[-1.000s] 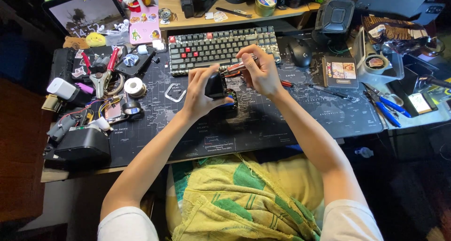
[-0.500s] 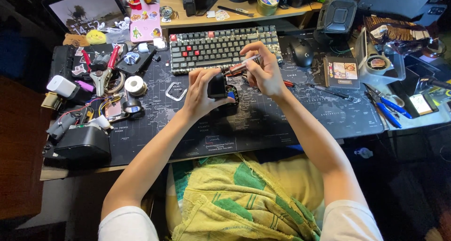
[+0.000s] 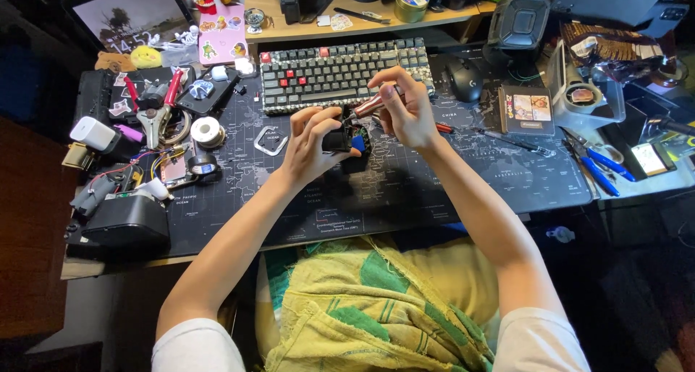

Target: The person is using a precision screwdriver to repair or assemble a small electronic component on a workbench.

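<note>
Left hand [image 3: 310, 144] clamped round small black device [image 3: 346, 141], held just above desk mat [image 3: 405, 191], mid-desk, near front edge of keyboard. Right hand [image 3: 407, 107] closed on slim reddish-metal screwdriver [image 3: 371, 105], tip angled down-left into device; blue part visible inside.

Largest to smallest, rest of desk:
- Tablet [image 3: 121, 11] propped at back-left corner, screen lit.
- Keyboard [image 3: 340, 71], grey w/ red keys, back-centre of mat.
- Black box [image 3: 127, 223] at front-left edge, tangle of wires beside it.
- Black mouse [image 3: 463, 76] just right of keyboard.
- Small printed card box [image 3: 527, 110] right of mouse.
- Blue-handled pliers [image 3: 597, 165] near right edge of mat.
- Solder/tape roll [image 3: 207, 131] left of centre.
- Metal carabiner-type ring [image 3: 271, 141] just left of left hand.

Yellow-green cloth [image 3: 369, 314] over lap, below front edge.
</note>
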